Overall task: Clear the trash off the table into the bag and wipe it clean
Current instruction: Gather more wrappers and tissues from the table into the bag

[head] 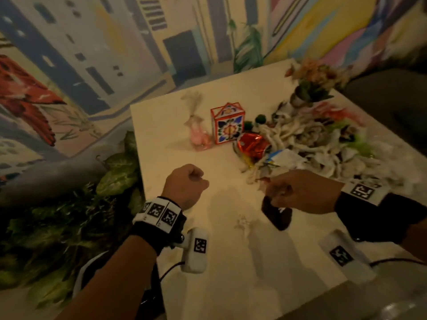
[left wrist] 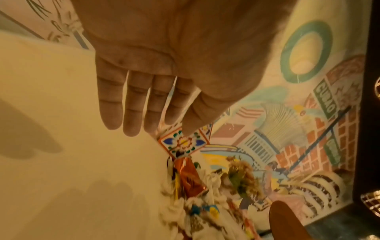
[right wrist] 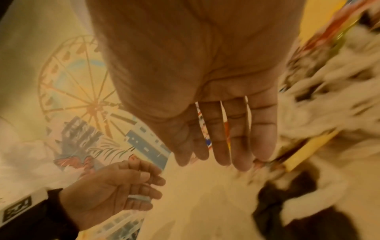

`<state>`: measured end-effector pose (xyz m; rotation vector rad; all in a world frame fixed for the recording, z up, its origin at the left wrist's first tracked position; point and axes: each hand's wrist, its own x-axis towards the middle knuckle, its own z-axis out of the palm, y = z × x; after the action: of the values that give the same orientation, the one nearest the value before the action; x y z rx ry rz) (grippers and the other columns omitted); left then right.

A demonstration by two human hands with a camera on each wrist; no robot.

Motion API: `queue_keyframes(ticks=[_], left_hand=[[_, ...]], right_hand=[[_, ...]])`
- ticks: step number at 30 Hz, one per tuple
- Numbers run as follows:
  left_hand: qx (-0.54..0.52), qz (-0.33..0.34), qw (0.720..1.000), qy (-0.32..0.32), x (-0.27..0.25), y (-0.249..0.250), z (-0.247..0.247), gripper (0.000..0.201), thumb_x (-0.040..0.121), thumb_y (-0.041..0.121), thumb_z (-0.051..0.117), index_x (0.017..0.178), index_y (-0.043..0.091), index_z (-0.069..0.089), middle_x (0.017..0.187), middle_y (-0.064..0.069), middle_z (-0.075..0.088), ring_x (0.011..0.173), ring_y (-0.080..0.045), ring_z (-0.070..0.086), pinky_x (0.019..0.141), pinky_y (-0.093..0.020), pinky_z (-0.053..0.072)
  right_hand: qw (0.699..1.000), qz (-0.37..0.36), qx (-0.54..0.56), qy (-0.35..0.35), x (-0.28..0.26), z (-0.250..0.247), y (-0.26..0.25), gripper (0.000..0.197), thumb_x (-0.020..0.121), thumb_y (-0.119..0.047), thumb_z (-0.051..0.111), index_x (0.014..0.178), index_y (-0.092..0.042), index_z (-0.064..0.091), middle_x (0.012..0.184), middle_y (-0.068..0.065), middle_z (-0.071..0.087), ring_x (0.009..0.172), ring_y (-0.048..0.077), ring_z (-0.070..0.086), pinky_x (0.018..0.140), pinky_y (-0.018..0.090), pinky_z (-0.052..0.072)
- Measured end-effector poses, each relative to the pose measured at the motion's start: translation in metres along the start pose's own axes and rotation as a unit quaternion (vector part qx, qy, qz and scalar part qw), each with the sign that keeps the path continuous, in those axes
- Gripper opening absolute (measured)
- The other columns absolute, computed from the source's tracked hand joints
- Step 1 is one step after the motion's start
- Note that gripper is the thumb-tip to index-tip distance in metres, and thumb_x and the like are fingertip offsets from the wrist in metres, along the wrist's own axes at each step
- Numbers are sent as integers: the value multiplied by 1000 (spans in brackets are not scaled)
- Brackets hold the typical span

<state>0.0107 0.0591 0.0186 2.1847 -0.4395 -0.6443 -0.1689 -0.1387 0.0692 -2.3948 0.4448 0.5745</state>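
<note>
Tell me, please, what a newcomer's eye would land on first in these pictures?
Probably the heap of crumpled white paper and wrappers spread over the right half of the white table, with a shiny red foil wrapper at its near edge. Beside it stands a small box with a floral tile pattern. Both hands, left hand and right hand, hover nearby.

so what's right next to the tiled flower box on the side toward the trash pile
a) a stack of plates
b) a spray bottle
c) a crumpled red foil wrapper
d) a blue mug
c: a crumpled red foil wrapper lies against the low corner of the tiled flower box, at the edge of the trash pile.
</note>
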Motion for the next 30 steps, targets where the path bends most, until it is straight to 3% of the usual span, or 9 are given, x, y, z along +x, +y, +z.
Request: queue_keyframes(ticks=[7,9,11,15,19,21,24,27,30], left_hand=[[-37,-78,996,-34,45,49,85,61,62,31,73,117,16,53,112,-14,65,98,-34,66,84,-50,56],[-49,-112,992,-18,60,57,103,75,50,40,74,119,21,49,118,-17,63,103,-39,63,88,-52,54],[-25,-121,992,8,69,67,116,78,62,41,74,130,21,43,125,-15,59,107,-35,60,92,-45,52],[92,9,995,20,94,79,130,80,77,40,71,144,31,30,151,-10,31,133,-33,38,108,-43,38],[294,99,949,-60,114,91,141,76,81,37,65,143,48,21,159,-5,3,143,-40,14,113,-53,26],[364,87,922,-99,120,95,145,84,82,28,66,143,51,14,159,-1,-5,142,-44,7,113,-56,25],[393,67,912,-94,122,99,148,85,79,26,68,144,47,16,157,-4,-4,141,-48,5,112,-58,25],[391,42,916,-73,123,96,147,84,75,31,71,145,35,22,155,-10,1,140,-48,8,111,-57,28],[369,42,927,-55,120,89,144,74,75,39,69,137,20,34,148,-10,21,131,-43,32,103,-52,41]], right_hand=[[989,60,23,131,-17,-37,79,39,79,-36,73,113,-23,62,109,-7,62,82,1,54,67,16,41],[984,61,2,167,-9,-37,91,55,73,-40,77,121,-25,55,117,-5,55,96,11,53,79,25,43],[982,30,-44,180,3,-33,97,69,69,-42,78,129,-30,47,128,-1,45,116,19,45,94,35,42],[973,-50,-187,123,31,-21,97,85,72,-40,74,142,-44,26,154,3,11,139,32,15,109,51,30],[953,-51,-294,55,63,-10,100,87,79,-33,64,143,-52,8,157,0,-17,142,39,1,108,56,30],[953,-33,-297,54,75,-3,102,83,82,-41,61,142,-53,5,157,2,-17,140,42,7,104,58,32],[958,-4,-283,51,88,0,103,81,82,-37,62,142,-53,10,158,4,-15,136,46,12,100,59,39],[962,-18,-268,43,94,-2,103,78,72,-61,66,137,-50,27,156,5,-2,132,49,18,96,60,43],[970,-27,-233,60,95,-3,110,65,77,-35,68,132,-47,35,152,5,9,129,45,28,94,52,46]])
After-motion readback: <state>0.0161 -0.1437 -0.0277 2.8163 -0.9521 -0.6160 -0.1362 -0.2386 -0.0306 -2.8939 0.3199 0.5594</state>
